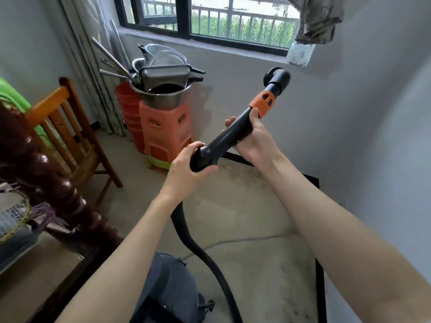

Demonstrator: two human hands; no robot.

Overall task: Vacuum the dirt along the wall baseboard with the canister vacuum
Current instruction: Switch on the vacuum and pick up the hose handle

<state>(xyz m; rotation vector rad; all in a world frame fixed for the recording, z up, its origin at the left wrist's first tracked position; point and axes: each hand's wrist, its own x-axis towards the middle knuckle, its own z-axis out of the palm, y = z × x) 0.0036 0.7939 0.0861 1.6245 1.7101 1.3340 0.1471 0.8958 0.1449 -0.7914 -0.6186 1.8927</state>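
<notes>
I hold a black vacuum wand [229,136] raised in the air, tilted up to the right. My left hand [186,169] grips its lower bent end. My right hand [253,134] grips the tube just below an orange collar [262,102]. A round black brush nozzle [277,76] tops the wand, near the grey wall. A black hose [200,250] runs down to the grey canister vacuum [168,285] at the bottom. A black baseboard [319,283] lines the wall on the right, beside a dirty, speckled floor [251,206].
An orange plastic stool stack [165,129] with metal pots [163,89] stands under the window. A wooden chair [70,129] sits at left, a dark carved bedpost [58,183] nearer. A thin cord [245,240] crosses the floor. A curtain [93,66] hangs in the corner.
</notes>
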